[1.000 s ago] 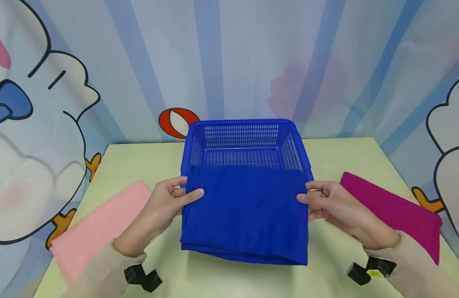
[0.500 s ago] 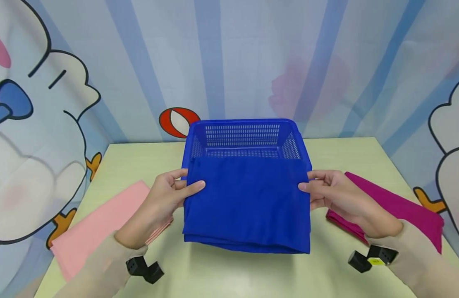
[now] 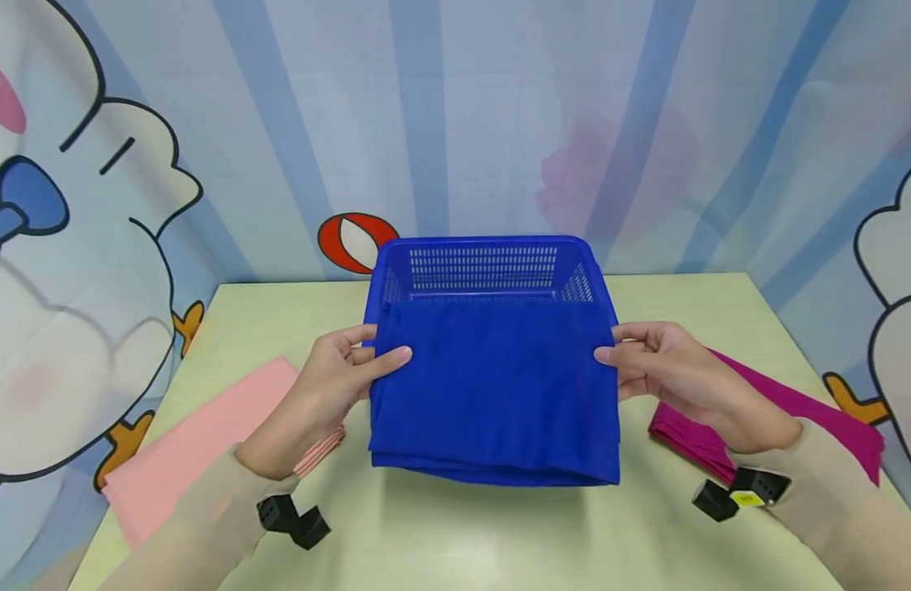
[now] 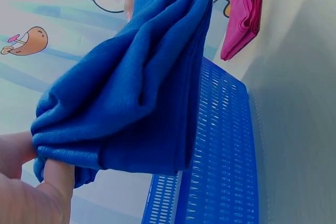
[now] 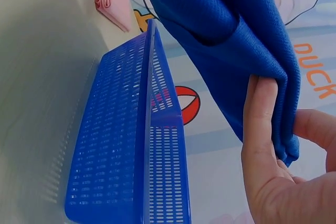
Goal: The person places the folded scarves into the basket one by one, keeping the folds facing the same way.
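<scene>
A folded blue cloth (image 3: 492,394) hangs in the air, spread between both hands, in front of and above the blue plastic basket (image 3: 485,241). My left hand (image 3: 337,382) pinches its left edge, thumb on the near face and fingers behind. At the opposite edge my right hand (image 3: 666,365) pinches it the same way. Both wrist views show the folded layers of the blue cloth (image 4: 131,87) held above the basket's rim. The cloth hides the near part of the basket in the head view.
On the table (image 3: 492,542), a folded pink cloth (image 3: 204,451) lies at the left, partly behind the left forearm. A folded magenta cloth (image 3: 810,410) lies at the right, partly behind the right hand. A printed curtain (image 3: 492,123) stands behind the table.
Both hands have raised the blue cloth and moved it toward the basket, so it covers more of the basket's near part. The basket and the other cloths have stayed in place.
</scene>
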The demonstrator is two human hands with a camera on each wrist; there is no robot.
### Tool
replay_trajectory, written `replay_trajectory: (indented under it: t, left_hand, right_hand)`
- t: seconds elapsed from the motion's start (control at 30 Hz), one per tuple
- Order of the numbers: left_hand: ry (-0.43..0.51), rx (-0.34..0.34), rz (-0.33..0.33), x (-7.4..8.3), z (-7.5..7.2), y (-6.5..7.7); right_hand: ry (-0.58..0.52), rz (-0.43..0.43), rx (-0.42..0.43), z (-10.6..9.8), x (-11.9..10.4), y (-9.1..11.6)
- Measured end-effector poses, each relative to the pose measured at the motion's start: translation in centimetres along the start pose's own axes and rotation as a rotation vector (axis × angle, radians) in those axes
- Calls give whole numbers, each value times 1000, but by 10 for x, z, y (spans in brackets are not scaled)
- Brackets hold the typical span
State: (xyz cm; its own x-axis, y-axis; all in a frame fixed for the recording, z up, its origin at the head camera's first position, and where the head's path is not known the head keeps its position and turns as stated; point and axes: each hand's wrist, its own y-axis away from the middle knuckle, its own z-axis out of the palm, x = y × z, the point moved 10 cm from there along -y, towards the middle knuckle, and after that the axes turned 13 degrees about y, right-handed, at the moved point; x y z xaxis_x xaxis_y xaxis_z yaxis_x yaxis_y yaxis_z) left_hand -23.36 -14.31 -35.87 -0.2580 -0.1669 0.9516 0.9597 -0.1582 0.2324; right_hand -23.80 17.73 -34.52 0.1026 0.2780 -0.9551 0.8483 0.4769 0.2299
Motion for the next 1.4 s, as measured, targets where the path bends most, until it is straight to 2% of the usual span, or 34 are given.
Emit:
replay_trajectory:
  t: [0.4,0.7,1.17,1.4]
  left_hand:
    - [47,-33,19,7,2,-9]
    - [17,-33,25,14,4,-16]
    - [51,-28,-14,17,3,-28]
    - [29,-18,-25,18,1,-33]
  right_hand:
    - [25,-17,-7,-7,-9,-9]
    - [9,-8,8,-14,-9,-15]
    - [84,28,57,-25,-14,-22]
    - [59,24,51,-27,-15,-27]
